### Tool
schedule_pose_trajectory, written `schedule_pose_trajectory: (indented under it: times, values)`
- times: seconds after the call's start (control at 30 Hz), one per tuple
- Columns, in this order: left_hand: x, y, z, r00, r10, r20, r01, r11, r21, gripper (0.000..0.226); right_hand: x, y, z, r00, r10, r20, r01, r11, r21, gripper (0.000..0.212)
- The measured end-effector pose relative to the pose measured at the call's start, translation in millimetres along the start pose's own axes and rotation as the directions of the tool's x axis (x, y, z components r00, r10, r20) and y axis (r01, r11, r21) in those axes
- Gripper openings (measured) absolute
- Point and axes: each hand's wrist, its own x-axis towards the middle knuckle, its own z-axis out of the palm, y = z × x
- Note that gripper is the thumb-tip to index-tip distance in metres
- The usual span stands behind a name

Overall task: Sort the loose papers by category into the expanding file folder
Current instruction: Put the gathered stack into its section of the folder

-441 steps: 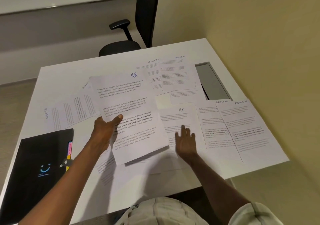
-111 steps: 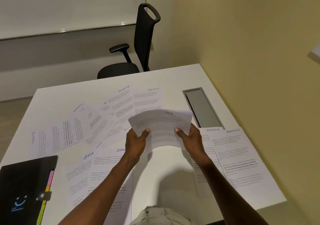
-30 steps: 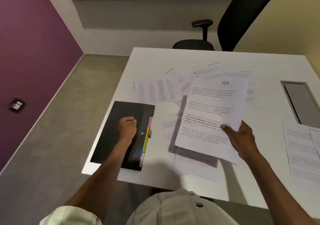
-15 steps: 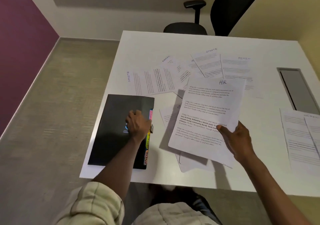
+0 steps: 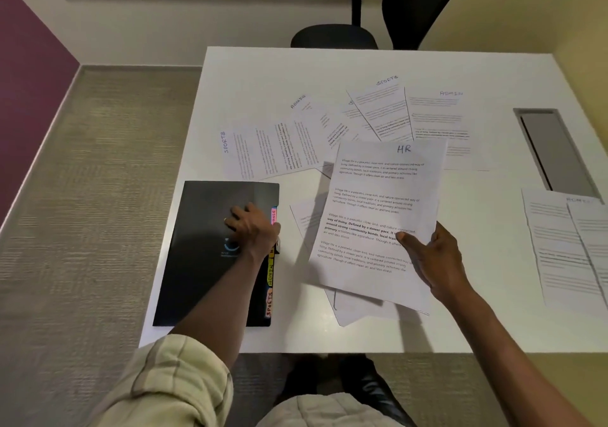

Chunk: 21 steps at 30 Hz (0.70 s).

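The white surface (image 5: 460, 311) carries everything. On its near left corner lies the black folder (image 5: 204, 262), closed and flat, with coloured tabs (image 5: 270, 275) along its right edge. It looks light but fairly stiff, with a smooth cover that could slide, so it is best pinned flat or opened from the tabbed edge. The left hand (image 5: 251, 229) rests on the cover near that edge, its fingers (image 5: 235, 217) loosely bent and holding nothing.

Loose papers (image 5: 378, 114) marked SPORTS and ADMIN lie fanned across the far side, more at the right edge. They are thin and floppy, so they are best lifted by an edge.

The HR sheets (image 5: 378, 216) are held above the surface, just right of the folder. The right hand (image 5: 434, 258) pinches their lower right edge, thumb on top. Held at one corner they may sag.
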Motion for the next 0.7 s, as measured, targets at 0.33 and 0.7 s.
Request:
schedule_pose_trajectory:
  times: [0.33,0.7]
  values:
    - [-3.1,14.5,-9.4,0.995,0.100,0.012,-0.101,0.994,0.045,0.051,2.5,-8.5,6.2,0.999,-0.005,0.037,0.005,1.000,0.004,0.036]
    - [-10.1,33.9,-7.9,0.987,0.123,0.102,-0.147,0.952,0.270,0.074,1.6,-21.2,6.4,0.998,-0.032,0.050,0.032,0.999,-0.003,0.035]
